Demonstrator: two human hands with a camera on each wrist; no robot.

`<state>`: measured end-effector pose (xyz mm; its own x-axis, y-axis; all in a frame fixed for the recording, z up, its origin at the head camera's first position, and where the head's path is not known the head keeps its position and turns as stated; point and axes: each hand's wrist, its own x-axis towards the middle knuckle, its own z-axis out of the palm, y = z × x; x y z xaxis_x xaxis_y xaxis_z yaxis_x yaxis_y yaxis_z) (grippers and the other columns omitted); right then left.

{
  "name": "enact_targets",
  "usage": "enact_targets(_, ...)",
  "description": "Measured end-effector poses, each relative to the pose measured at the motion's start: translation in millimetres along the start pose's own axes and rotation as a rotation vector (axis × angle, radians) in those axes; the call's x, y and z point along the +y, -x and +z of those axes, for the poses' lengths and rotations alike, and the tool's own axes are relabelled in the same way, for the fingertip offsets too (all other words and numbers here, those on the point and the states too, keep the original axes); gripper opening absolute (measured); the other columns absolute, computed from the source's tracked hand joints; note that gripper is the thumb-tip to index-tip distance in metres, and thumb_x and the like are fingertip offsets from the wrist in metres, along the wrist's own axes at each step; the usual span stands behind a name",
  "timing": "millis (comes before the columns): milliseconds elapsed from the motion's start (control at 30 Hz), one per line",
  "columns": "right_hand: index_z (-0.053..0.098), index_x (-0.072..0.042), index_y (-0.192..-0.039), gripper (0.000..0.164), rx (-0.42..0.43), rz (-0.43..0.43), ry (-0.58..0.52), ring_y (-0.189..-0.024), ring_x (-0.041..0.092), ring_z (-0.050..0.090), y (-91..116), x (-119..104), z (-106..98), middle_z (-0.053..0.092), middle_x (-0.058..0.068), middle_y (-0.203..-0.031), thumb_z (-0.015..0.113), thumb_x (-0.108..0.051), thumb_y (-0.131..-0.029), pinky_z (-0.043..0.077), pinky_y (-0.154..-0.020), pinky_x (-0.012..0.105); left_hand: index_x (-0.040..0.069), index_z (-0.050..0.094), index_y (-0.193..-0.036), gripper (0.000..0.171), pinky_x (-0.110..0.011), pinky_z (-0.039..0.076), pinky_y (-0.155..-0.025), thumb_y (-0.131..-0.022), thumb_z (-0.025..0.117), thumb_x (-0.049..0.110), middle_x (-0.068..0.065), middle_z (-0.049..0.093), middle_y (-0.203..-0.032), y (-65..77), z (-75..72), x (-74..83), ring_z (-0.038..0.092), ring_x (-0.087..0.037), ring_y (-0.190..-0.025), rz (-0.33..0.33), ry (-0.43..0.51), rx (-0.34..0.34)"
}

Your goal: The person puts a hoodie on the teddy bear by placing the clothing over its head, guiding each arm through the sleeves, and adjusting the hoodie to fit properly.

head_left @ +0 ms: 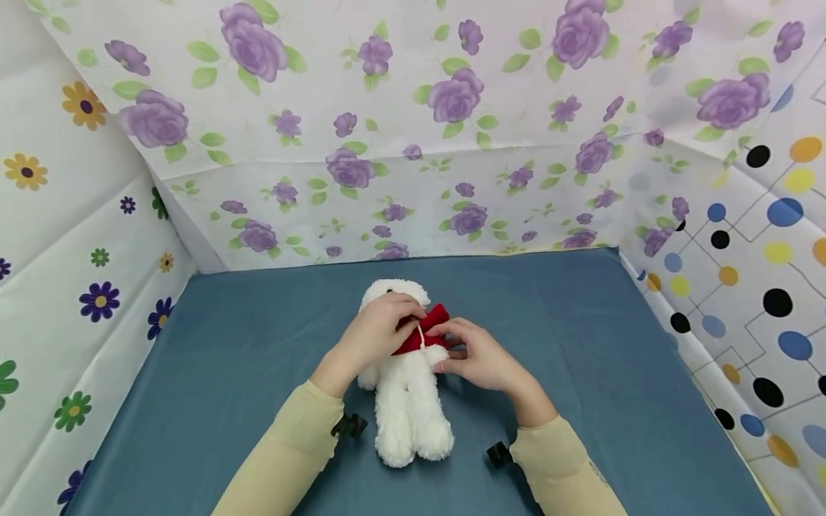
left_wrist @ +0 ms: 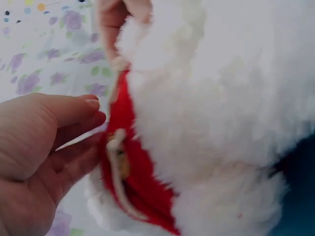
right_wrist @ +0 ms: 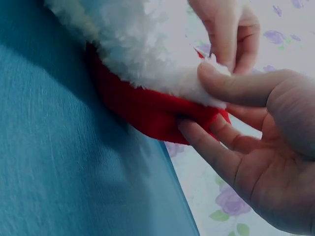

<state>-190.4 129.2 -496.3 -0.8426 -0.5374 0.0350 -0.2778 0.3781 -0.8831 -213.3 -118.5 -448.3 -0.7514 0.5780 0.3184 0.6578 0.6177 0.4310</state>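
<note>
A white fluffy plush toy in a red garment lies on its back, head away from me. My left hand reaches across its upper body. In the left wrist view, that hand's fingertips touch the garment's edge beside a pale cord. My right hand holds the toy's right-hand side. Its thumb presses on the white plush, while fingers lie against the red cloth below. The left hand partly covers the toy's head and chest.
Blue cloth covers the table under the toy. A white curtain with purple flowers stands behind it. Patterned sheets flank both sides, one with flowers, one with coloured dots. Black wrist mounts sit at the sleeve ends.
</note>
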Motion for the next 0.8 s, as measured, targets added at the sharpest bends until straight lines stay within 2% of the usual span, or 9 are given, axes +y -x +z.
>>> enact_targets(67, 0.061, -0.015, -0.145, 0.054, -0.008, 0.007, -0.014, -0.116, 0.023, 0.063, 0.9, 0.9, -0.8, 0.057, 0.004, -0.135, 0.083, -0.015, -0.096, 0.059, -0.095, 0.036, 0.004, 0.080, -0.118, 0.019, -0.043, 0.055, -0.104, -0.099, 0.077, 0.006, -0.010, 0.073, -0.128, -1.0, 6.1, -2.3, 0.066, -0.029, -0.122, -0.023, 0.028, -0.044)
enact_targets(133, 0.059, -0.014, -0.147, 0.056, 0.006, 0.022, -0.018, -0.118, 0.024, 0.064, 1.0, 1.2, -0.7, 0.057, 0.005, -0.137, 0.083, -0.018, -0.097, 0.059, -0.096, 0.036, 0.003, 0.078, -0.125, 0.025, -0.044, 0.053, -0.107, -0.100, 0.076, 0.006, -0.011, 0.069, -0.136, 1.8, 13.3, -4.5, 0.063, -0.030, -0.129, -0.089, 0.091, -0.057)
enact_targets(200, 0.059, -0.013, -0.147, 0.056, 0.037, 0.039, -0.008, -0.117, 0.024, 0.064, 0.8, 1.3, 0.4, 0.057, 0.005, -0.136, 0.083, -0.020, -0.097, 0.059, -0.095, 0.035, 0.002, 0.075, -0.131, 0.031, -0.045, 0.053, -0.107, -0.100, 0.076, 0.006, -0.011, 0.066, -0.142, 4.8, 20.2, -5.1, 0.060, -0.031, -0.133, -0.162, 0.163, -0.034)
enact_targets(267, 0.060, -0.012, -0.145, 0.054, 0.069, 0.052, 0.002, -0.115, 0.023, 0.064, 0.8, 1.5, 2.1, 0.057, 0.005, -0.134, 0.083, -0.021, -0.097, 0.060, -0.093, 0.034, 0.000, 0.072, -0.136, 0.037, -0.045, 0.054, -0.106, -0.100, 0.076, 0.004, -0.012, 0.064, -0.144, 7.0, 27.0, -5.1, 0.058, -0.032, -0.135, -0.194, 0.206, 0.016)
enact_targets(333, 0.062, -0.012, -0.143, 0.052, 0.088, 0.064, 0.012, -0.113, 0.023, 0.064, 0.6, 2.1, 4.5, 0.058, 0.006, -0.131, 0.084, -0.021, -0.096, 0.060, -0.091, 0.033, 0.000, 0.071, -0.137, 0.040, -0.046, 0.054, -0.105, -0.098, 0.078, 0.003, -0.012, 0.062, -0.143, 8.9, 32.5, -4.5, 0.055, -0.033, -0.135, -0.183, 0.200, 0.072)
enact_targets(433, 0.064, -0.013, -0.137, 0.049, 0.107, 0.089, 0.015, -0.108, 0.022, 0.063, 0.8, 3.0, 7.8, 0.059, 0.004, -0.127, 0.086, -0.022, -0.094, 0.060, -0.088, 0.031, 0.004, 0.074, -0.134, 0.040, -0.048, 0.052, -0.104, -0.095, 0.081, 0.001, -0.011, 0.062, -0.135, 13.1, 40.7, -4.4, 0.051, -0.033, -0.130, -0.122, 0.138, 0.154)
enact_targets(533, 0.067, -0.016, -0.129, 0.044, 0.137, 0.115, 0.018, -0.104, 0.021, 0.064, 1.1, 2.5, 10.3, 0.061, 0.002, -0.122, 0.088, -0.022, -0.091, 0.060, -0.086, 0.032, 0.007, 0.079, -0.125, 0.034, -0.047, 0.053, -0.098, -0.093, 0.082, -0.002, -0.008, 0.064, -0.123, 16.8, 45.8, -4.2, 0.055, -0.030, -0.119, -0.081, 0.137, 0.204)
enact_targets(667, 0.068, -0.017, -0.118, 0.035, 0.192, 0.112, 0.064, -0.097, 0.019, 0.064, -0.6, 1.6, 13.2, 0.063, 0.001, -0.113, 0.089, -0.021, -0.090, 0.060, -0.083, 0.034, 0.007, 0.080, -0.114, 0.019, -0.042, 0.057, -0.095, -0.095, 0.081, 0.003, -0.005, 0.070, -0.112, 16.7, 48.7, -5.8, 0.064, -0.025, -0.107, -0.097, 0.196, 0.210)
enact_targets(800, 0.068, -0.017, -0.110, 0.029, 0.226, 0.058, 0.123, -0.092, 0.017, 0.062, -3.6, 2.2, 16.4, 0.063, -0.002, -0.105, 0.089, -0.018, -0.090, 0.059, -0.081, 0.035, 0.007, 0.081, -0.105, 0.009, -0.039, 0.058, -0.092, -0.099, 0.079, 0.013, -0.004, 0.073, -0.106, 14.6, 49.1, -7.1, 0.067, -0.023, -0.102, -0.156, 0.184, 0.206)
